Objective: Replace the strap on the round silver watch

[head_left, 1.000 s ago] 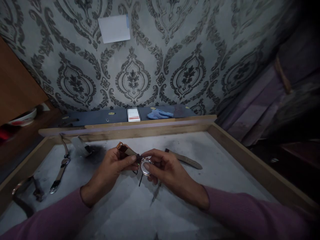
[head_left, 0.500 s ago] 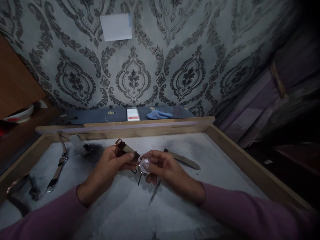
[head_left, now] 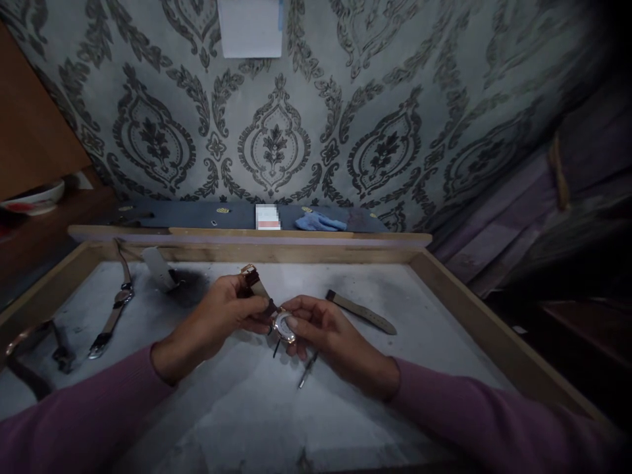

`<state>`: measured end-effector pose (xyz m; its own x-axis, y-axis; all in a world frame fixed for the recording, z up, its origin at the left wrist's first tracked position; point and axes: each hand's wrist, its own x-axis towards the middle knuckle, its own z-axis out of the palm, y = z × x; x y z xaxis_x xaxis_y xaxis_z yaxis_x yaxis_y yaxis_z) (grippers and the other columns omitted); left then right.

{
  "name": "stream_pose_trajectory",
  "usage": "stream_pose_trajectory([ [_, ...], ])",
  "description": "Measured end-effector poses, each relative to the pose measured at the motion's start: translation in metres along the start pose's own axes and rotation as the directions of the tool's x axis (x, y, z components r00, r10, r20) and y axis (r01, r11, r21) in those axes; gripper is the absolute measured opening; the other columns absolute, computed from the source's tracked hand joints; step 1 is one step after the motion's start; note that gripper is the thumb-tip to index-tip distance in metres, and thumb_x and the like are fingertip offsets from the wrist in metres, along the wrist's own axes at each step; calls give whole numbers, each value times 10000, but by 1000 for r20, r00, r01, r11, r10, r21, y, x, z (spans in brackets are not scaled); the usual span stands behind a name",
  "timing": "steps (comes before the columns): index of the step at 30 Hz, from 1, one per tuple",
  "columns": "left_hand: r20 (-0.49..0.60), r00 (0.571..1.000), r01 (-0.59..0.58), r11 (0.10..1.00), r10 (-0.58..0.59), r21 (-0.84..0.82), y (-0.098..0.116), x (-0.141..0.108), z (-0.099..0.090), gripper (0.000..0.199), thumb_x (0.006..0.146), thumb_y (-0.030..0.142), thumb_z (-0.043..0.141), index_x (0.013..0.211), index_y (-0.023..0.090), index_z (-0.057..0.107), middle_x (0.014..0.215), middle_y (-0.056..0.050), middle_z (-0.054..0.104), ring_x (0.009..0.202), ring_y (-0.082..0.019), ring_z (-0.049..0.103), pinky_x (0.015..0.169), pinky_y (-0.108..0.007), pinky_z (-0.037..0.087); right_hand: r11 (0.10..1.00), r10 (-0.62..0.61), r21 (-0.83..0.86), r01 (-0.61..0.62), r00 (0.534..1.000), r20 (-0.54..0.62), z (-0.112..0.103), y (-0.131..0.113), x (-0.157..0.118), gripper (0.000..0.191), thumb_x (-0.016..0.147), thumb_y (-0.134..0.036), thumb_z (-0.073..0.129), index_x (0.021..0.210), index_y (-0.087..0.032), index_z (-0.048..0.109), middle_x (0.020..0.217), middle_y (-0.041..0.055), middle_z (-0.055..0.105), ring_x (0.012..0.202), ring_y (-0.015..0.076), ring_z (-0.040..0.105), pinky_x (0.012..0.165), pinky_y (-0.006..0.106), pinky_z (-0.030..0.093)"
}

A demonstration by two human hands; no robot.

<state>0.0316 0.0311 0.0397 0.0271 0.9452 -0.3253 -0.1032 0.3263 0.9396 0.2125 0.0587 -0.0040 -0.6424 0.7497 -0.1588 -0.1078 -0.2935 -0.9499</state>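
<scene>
My left hand (head_left: 232, 308) pinches a dark brown watch strap (head_left: 259, 284) with a gold-coloured buckle at its upper end. The strap's lower end meets the edge of a round watch case (head_left: 283, 327), which my right hand (head_left: 323, 329) grips between thumb and fingers. Whether strap and case are joined I cannot tell. A thin metal tool (head_left: 307, 372) points down from beneath my right hand; its upper part is hidden. Behind that hand a loose strap piece (head_left: 363, 313) lies on the white surface, pale underside up.
A raised wooden rim (head_left: 296, 253) borders the white work surface (head_left: 237, 421). To the left lie a watch (head_left: 121, 297), a pale strap (head_left: 158, 268) and another dark curved strap (head_left: 37, 378). Beyond the rim are a blue cloth (head_left: 320, 222) and a small white box (head_left: 267, 217).
The view has shifted slightly. My left hand has tilted the strap more upright, its buckle now further right. The watch case has turned a little in my right hand.
</scene>
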Motion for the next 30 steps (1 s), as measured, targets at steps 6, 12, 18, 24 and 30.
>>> stream_pose_trajectory([
  [6, 32, 999, 4, 999, -5, 38, -1, 1, 0, 96, 600, 187, 672, 678, 136, 652, 653, -25, 671, 589, -144, 645, 548, -234, 527, 1000, -5, 20, 5, 999, 32, -1, 1, 1, 367, 746, -393, 778, 939, -134, 604, 698, 0, 631, 534, 90, 603, 464, 192, 423],
  [12, 59, 998, 0, 998, -4, 57, 1, -1, -1, 112, 594, 194, 645, 692, 145, 621, 657, -11, 667, 602, -141, 641, 551, -226, 525, 1000, -14, -8, 14, 999, 32, -1, 3, 1, 371, 744, -409, 778, 934, -138, 610, 663, -17, 627, 515, 92, 595, 449, 188, 417],
  [18, 67, 997, 21, 997, -25, 68, 3, -2, 1, 132, 593, 185, 625, 718, 144, 617, 671, -11, 670, 619, -139, 644, 555, -218, 525, 1000, -20, -15, 21, 998, 56, -1, 2, 1, 353, 755, -397, 770, 933, -133, 618, 693, -3, 634, 529, 91, 602, 451, 188, 421],
  [24, 62, 998, 21, 997, -26, 69, 1, 0, 1, 158, 569, 196, 624, 717, 143, 624, 680, -13, 672, 614, -137, 638, 552, -224, 526, 999, -9, -39, 11, 998, 65, 0, -1, -1, 340, 767, -403, 758, 923, -137, 612, 705, 0, 635, 535, 88, 597, 458, 190, 420],
  [30, 42, 998, 34, 997, -37, 74, 1, 0, 1, 155, 556, 206, 628, 697, 142, 621, 679, -13, 673, 601, -133, 634, 557, -232, 528, 999, -16, -45, 19, 997, 69, 0, 0, 0, 341, 773, -405, 752, 928, -138, 607, 708, 3, 637, 539, 87, 597, 457, 193, 424],
])
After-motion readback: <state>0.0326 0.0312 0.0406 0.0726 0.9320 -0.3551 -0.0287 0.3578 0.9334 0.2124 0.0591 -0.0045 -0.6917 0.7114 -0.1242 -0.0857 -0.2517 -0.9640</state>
